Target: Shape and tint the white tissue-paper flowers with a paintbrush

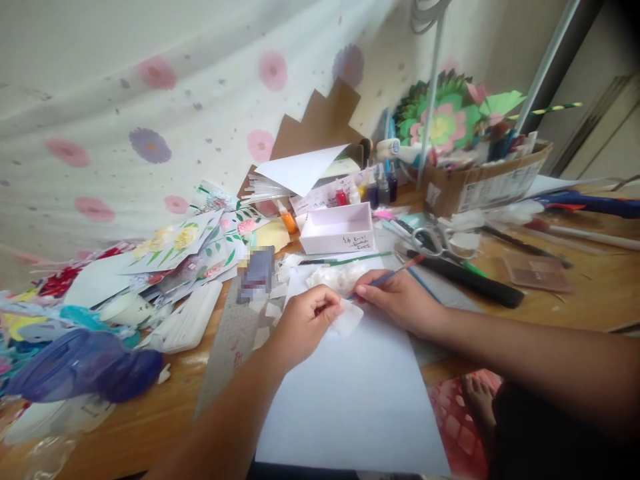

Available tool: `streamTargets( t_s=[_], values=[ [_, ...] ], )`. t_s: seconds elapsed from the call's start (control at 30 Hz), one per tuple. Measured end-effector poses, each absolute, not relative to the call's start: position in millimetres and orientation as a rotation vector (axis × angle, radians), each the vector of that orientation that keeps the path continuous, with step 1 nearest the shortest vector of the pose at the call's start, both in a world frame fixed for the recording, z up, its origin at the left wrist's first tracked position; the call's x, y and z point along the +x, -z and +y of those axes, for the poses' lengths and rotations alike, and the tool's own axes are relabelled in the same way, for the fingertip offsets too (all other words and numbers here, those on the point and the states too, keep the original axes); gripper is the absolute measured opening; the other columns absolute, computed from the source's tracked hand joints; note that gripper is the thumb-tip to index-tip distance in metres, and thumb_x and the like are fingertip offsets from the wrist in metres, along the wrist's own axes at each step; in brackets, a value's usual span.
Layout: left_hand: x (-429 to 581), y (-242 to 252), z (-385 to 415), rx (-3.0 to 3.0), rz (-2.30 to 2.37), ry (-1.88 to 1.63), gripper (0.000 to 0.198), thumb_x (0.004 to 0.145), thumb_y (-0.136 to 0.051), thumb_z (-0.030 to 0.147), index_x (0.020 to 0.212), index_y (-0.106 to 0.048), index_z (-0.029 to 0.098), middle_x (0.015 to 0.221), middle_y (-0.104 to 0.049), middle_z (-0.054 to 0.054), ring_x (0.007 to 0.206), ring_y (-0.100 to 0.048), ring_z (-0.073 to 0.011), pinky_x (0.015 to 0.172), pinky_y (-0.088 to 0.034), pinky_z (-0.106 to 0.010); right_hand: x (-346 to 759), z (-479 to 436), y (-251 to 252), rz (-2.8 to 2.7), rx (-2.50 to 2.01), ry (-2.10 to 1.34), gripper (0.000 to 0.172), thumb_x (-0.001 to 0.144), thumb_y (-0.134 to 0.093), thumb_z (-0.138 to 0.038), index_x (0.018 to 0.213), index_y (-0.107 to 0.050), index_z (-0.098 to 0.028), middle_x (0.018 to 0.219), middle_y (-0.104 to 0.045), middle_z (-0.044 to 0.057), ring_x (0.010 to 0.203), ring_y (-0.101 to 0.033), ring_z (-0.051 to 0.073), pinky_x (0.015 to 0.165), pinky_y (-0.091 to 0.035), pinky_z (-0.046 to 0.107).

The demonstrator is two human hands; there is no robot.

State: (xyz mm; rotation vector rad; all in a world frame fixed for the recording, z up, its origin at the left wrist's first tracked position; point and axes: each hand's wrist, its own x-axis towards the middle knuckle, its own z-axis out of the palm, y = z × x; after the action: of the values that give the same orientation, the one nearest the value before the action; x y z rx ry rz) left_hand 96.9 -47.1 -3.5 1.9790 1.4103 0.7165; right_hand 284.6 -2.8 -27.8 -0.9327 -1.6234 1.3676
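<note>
My left hand [311, 321] pinches a small white paper piece [349, 320] above a large white sheet [353, 407]. My right hand [400, 297] grips a thin paintbrush [384, 277] with a blue handle and a reddish end. The brush's lower tip is close to the paper piece; whether they touch I cannot tell. Just behind my fingers lies a clump of crumpled white material [335, 277], partly covered by my right hand. A green thin stick [357, 257] rests beyond it.
Behind the sheet stand a white open box [337, 230] and several small paint bottles [383, 183]. Scissors [431, 241] and a black bar [477, 283] lie to the right, near a cardboard box [493, 183]. Painted papers [175, 243] and a purple plastic item [85, 367] crowd the left.
</note>
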Motion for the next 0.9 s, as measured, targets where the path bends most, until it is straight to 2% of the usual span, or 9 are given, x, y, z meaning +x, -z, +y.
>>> streamTargets(
  t_s=[0.07, 0.2, 0.37, 0.57, 0.7, 0.9],
  values=[
    [95.2, 14.3, -41.8, 2.100, 1.502, -0.728, 0.014, 0.085, -0.049, 0.027, 0.075, -0.052, 0.019, 0.060, -0.050, 0.004, 0.056, -0.045, -0.0095, 0.052, -0.035, -0.020, 285.6, -1.3, 28.8, -1.598, -0.936, -1.366, 0.024, 0.076, -0.057, -0.037, 0.070, -0.059, -0.014, 0.068, -0.055, 0.001, 0.062, -0.051, 0.012, 0.057, -0.039, 0.024],
    [90.5, 23.2, -39.1, 2.213, 1.562, -0.776, 0.011, 0.083, -0.050, 0.023, 0.075, -0.054, 0.019, 0.066, -0.052, 0.003, 0.062, -0.047, -0.0105, 0.060, -0.036, -0.023, 290.0, -1.8, 28.3, -1.531, -0.940, -1.351, 0.022, 0.077, -0.058, -0.035, 0.067, -0.058, -0.015, 0.065, -0.056, 0.001, 0.061, -0.053, 0.012, 0.060, -0.041, 0.024],
    [90.2, 24.0, -38.6, 2.265, 1.619, -0.770, 0.011, 0.084, -0.049, 0.022, 0.074, -0.054, 0.019, 0.062, -0.050, 0.003, 0.061, -0.047, -0.0113, 0.059, -0.036, -0.023, 296.8, -6.0, 26.3, -1.411, -0.898, -1.350, 0.024, 0.079, -0.056, -0.038, 0.070, -0.056, -0.016, 0.064, -0.058, 0.001, 0.062, -0.055, 0.013, 0.062, -0.044, 0.025],
    [92.5, 23.0, -37.1, 2.353, 1.567, -0.730, 0.013, 0.084, -0.049, 0.018, 0.073, -0.056, 0.020, 0.068, -0.051, 0.002, 0.062, -0.046, -0.0115, 0.058, -0.036, -0.023, 296.9, -7.1, 28.9, -1.338, -0.806, -1.350, 0.024, 0.082, -0.054, -0.036, 0.068, -0.054, -0.016, 0.061, -0.059, 0.001, 0.061, -0.056, 0.013, 0.062, -0.044, 0.026],
    [92.6, 22.1, -37.7, 2.344, 1.552, -0.731, 0.013, 0.084, -0.050, 0.017, 0.073, -0.056, 0.019, 0.069, -0.050, 0.002, 0.061, -0.045, -0.0106, 0.057, -0.036, -0.023, 294.2, -8.8, 28.3, -1.463, -0.822, -1.348, 0.023, 0.082, -0.053, -0.035, 0.069, -0.055, -0.016, 0.066, -0.059, 0.002, 0.063, -0.057, 0.013, 0.063, -0.045, 0.026],
    [93.1, 24.5, -38.3, 2.325, 1.554, -0.736, 0.011, 0.083, -0.052, 0.016, 0.074, -0.056, 0.019, 0.069, -0.048, 0.002, 0.061, -0.044, -0.0098, 0.056, -0.035, -0.022, 289.5, -10.6, 30.4, -1.772, -0.887, -1.129, 0.021, 0.084, -0.049, -0.031, 0.071, -0.057, -0.017, 0.067, -0.060, 0.002, 0.065, -0.056, 0.013, 0.061, -0.043, 0.024]
  ],
)
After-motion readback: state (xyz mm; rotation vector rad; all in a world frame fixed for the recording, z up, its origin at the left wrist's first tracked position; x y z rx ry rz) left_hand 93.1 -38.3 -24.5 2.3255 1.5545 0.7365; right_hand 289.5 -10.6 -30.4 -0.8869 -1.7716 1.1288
